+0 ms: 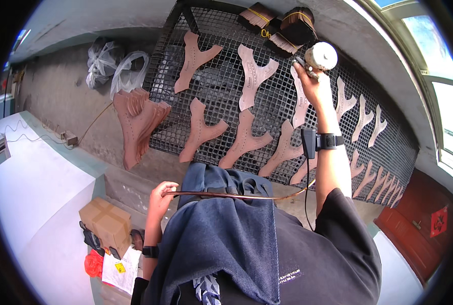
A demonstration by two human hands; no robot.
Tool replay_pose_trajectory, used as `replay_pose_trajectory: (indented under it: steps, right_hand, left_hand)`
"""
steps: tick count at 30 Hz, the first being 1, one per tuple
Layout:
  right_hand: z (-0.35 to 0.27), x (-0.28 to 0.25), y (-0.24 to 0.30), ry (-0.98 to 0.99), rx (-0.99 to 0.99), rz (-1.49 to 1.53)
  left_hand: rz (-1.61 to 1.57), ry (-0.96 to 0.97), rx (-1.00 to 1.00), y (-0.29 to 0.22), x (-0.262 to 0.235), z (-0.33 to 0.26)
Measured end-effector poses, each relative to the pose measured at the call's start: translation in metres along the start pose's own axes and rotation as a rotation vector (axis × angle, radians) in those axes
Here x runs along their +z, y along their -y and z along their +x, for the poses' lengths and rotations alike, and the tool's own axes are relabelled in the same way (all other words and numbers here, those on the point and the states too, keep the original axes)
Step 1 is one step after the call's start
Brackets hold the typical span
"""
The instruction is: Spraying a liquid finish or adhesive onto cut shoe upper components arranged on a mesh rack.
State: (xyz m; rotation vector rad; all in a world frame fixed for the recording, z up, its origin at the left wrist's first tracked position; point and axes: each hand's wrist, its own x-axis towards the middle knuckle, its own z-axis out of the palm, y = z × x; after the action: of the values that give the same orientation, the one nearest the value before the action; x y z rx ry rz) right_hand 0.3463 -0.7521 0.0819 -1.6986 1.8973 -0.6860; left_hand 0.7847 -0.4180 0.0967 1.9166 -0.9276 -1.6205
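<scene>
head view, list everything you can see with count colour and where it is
wire mesh rack: one, black, sloping across the upper middle
leather pieces: more than a dozen, reddish brown, Y-shaped, spread flat on the rack
stack of leather pieces: one, reddish brown, left of the rack
brushes: about three, dark with tan bristles, at the rack's top edge
plastic bags: two, clear, upper left by the wall
cardboard box: one, brown, lower left
apron: one, dark blue denim, bottom centre
white tool: one, round head, over the rack
thin strip: one, brown, held level across the apron
left hand: holds the strip's left end
right hand: grips the white tool
</scene>
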Motion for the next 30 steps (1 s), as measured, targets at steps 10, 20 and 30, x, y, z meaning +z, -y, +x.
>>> replay_pose_trajectory:
  steps: [10,20,30]
  right_hand:
    - [-0.020,-0.005,0.022,-0.035,0.047,-0.009]
    - [-0.084,0.022,0.044,0.183,0.041,-0.051]
    - [-0.163,0.042,0.078,0.035,0.060,-0.029]
  left_hand:
    - [0.011,-0.003,0.019,-0.005,-0.001,0.007]
    - [-0.009,0.045,0.031,0.013,-0.031,0.011]
    - [0.013,0.074,0.147,0.050,-0.099,0.005]
